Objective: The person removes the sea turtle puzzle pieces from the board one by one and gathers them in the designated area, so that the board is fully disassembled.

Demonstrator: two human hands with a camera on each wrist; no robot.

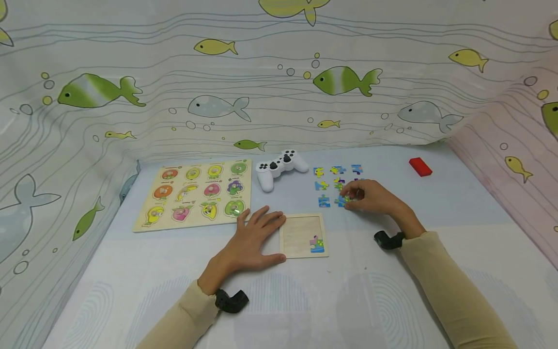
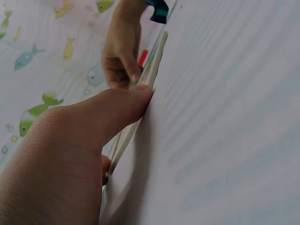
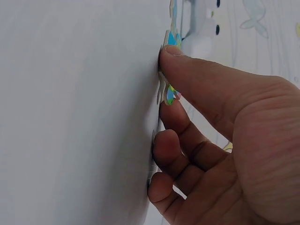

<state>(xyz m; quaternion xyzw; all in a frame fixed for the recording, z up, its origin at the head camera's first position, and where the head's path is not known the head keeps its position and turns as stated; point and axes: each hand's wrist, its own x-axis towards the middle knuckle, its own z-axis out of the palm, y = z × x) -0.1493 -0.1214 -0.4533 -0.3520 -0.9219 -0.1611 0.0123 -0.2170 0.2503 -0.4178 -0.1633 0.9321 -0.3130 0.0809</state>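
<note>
A square wooden puzzle tray (image 1: 301, 257) lies flat, with joined jigsaw pieces (image 1: 317, 244) in its lower right corner. My left hand (image 1: 254, 242) rests beside it, fingers spread; the thumb and a fingertip touch its left side. In the left wrist view the thumb (image 2: 124, 105) presses on the tray's edge (image 2: 158, 56). Further right, my right hand (image 1: 370, 198) pinches a jigsaw piece (image 3: 169, 96) between thumb and forefinger, close to the tabletop. Its other fingers curl loosely. Several loose jigsaw pieces (image 1: 323, 201) lie in rows around that hand, which partly covers some of them.
A wooden fruit puzzle board (image 1: 196, 194) lies to the left, behind my left hand. Next to it stands a white game controller (image 1: 279, 168). A red block (image 1: 420, 166) lies at the far right. Fish-patterned cloth (image 1: 261, 97) rises behind the table.
</note>
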